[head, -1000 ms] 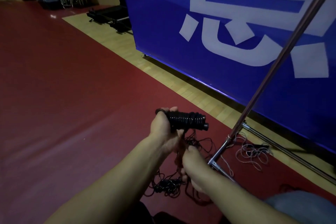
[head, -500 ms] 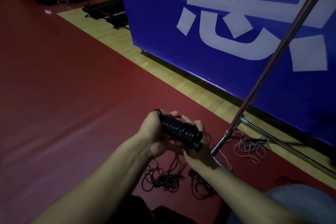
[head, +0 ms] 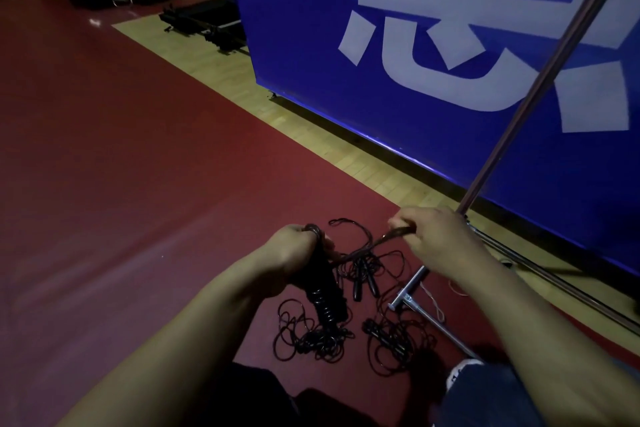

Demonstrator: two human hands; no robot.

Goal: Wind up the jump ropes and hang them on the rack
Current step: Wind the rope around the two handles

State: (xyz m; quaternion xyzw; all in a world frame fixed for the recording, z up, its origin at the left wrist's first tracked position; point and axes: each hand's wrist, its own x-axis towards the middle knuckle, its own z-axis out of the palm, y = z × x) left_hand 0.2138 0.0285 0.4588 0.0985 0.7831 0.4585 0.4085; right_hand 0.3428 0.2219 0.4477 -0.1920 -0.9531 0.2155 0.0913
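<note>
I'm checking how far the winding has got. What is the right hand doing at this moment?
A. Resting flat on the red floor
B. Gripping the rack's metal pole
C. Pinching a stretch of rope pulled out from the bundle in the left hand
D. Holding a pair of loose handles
C: the right hand pinches a taut strand of rope running back to the wound handles that the left hand grips, above the floor.

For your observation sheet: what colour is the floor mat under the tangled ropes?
Dark red floor mat, seen in the head view.

Shiny metal rack (head: 549,80), matt red floor (head: 138,166)
</note>
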